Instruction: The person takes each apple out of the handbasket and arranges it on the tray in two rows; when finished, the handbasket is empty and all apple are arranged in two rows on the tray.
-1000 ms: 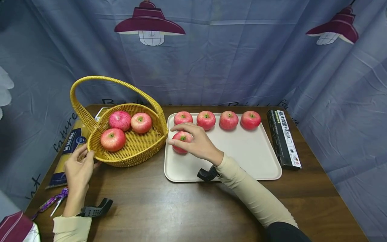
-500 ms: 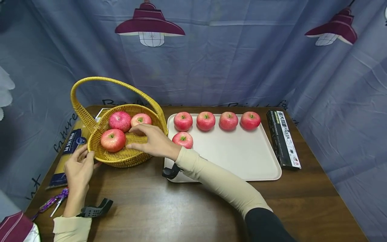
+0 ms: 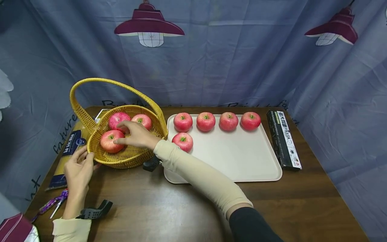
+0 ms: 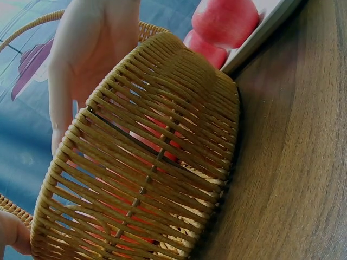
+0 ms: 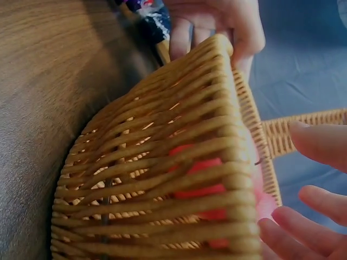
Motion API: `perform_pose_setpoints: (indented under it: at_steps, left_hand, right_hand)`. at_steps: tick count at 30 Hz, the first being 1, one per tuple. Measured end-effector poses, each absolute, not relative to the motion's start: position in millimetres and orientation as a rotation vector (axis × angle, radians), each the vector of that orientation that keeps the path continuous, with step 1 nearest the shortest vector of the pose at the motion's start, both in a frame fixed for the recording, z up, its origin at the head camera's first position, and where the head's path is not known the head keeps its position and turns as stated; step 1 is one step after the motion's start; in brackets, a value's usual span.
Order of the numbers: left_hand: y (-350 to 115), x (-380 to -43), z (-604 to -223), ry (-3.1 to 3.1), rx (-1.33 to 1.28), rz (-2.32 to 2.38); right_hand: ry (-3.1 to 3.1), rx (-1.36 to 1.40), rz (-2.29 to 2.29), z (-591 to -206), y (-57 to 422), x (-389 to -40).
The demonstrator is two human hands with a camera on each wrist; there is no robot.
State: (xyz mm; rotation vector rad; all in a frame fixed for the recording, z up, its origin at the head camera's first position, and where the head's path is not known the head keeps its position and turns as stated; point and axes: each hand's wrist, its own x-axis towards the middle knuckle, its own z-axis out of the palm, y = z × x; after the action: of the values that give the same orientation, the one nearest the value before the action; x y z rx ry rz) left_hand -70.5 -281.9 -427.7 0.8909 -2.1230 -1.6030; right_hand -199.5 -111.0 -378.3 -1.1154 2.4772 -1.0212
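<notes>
A yellow wicker basket [image 3: 130, 162] with a tall handle holds three red apples. My left hand [image 3: 79, 168] pinches the basket's near left rim; part of its thumb shows at the lower left of the left wrist view. Inside the rim, my right hand [image 3: 137, 134] hovers with thumb and fingers apart, beside the front apple [image 3: 111, 141]. Its fingertips overlap that apple in the head view; whether they touch it is unclear. Behind lie a darker pink apple [image 3: 118, 120] and another apple [image 3: 143, 120], partly hidden by the right hand.
A cream tray [image 3: 232, 161] right of the basket bears several apples in a back row and one apple [image 3: 183, 142] at its left side. A black pasta box [image 3: 283, 139] lies beyond the tray. A pasta bag [image 3: 68, 151] and purple-wrapped sweets [image 3: 54, 201] lie at the left.
My right hand has moved left from over the tray's front apple into the basket, up to the front apple there. The tray apple has stayed. My left hand keeps its place on the rim.
</notes>
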Motion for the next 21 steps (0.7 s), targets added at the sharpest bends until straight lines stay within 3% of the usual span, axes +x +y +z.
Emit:
perform_pose_setpoints:
  at_steps: [21]
  left_hand:
    - [-284,-72,-430,-2.078,0.867,-1.623]
  right_hand:
    - [2.582,-0.922,-0.589,-398,-158,-187]
